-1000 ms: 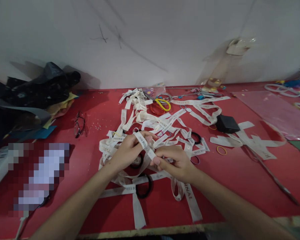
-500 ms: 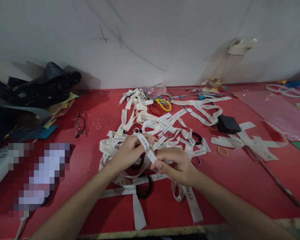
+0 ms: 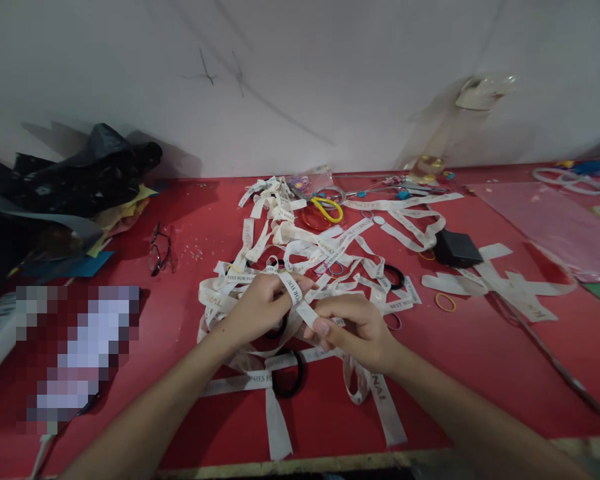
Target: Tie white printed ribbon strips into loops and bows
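Note:
A white printed ribbon (image 3: 295, 294) reading "FOR YOU" stretches between my two hands. My left hand (image 3: 267, 300) is closed on its upper end, the fingertips partly hidden behind it. The thumb and fingers of my right hand (image 3: 353, 327) pinch its lower end. Under and around both hands spreads a tangled heap of similar printed ribbons (image 3: 220, 301). A black hair tie (image 3: 289, 375) lies below my hands, touching a ribbon, and another black hair tie (image 3: 395, 277) rests to the right in the heap.
Yellow-handled scissors (image 3: 327, 209) lie behind the heap. At right are a black block (image 3: 457, 249) on ribbon strips, a thin rod (image 3: 550, 353) and a yellow rubber band (image 3: 445, 302). Eyeglasses (image 3: 159, 250) and a black plastic bag (image 3: 90, 170) are at left on the red table (image 3: 480, 373).
The ribbon between my hands has shifted slightly, its lower end now a little further right and down. Both hands keep their hold, and the heap has stayed put.

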A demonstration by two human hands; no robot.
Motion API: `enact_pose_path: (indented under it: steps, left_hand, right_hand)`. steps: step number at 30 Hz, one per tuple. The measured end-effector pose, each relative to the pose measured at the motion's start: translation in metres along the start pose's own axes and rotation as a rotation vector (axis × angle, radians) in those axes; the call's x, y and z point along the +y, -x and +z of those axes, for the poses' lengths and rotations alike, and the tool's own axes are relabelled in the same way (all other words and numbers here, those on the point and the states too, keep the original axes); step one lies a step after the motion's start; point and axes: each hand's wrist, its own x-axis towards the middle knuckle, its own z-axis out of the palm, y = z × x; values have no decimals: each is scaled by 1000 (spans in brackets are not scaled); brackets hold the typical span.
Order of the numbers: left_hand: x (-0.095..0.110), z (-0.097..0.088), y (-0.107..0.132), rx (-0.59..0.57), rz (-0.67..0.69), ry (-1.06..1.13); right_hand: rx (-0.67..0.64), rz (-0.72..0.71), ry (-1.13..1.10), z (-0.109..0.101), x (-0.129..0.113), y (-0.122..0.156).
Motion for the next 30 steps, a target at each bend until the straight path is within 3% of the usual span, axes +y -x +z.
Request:
enact_pose_path:
  steps: [16, 27, 30]
  left_hand:
    - [0, -2, 0, -192, 91, -299]
    - [-5, 0, 1, -134, 9, -431]
    - [-4, 0, 1, -137, 14, -461]
  right_hand:
    - [71, -11, 18, 6, 2, -3]
    - [90, 46, -27, 7, 4, 0]
    - [83, 60, 67, 6, 4, -1]
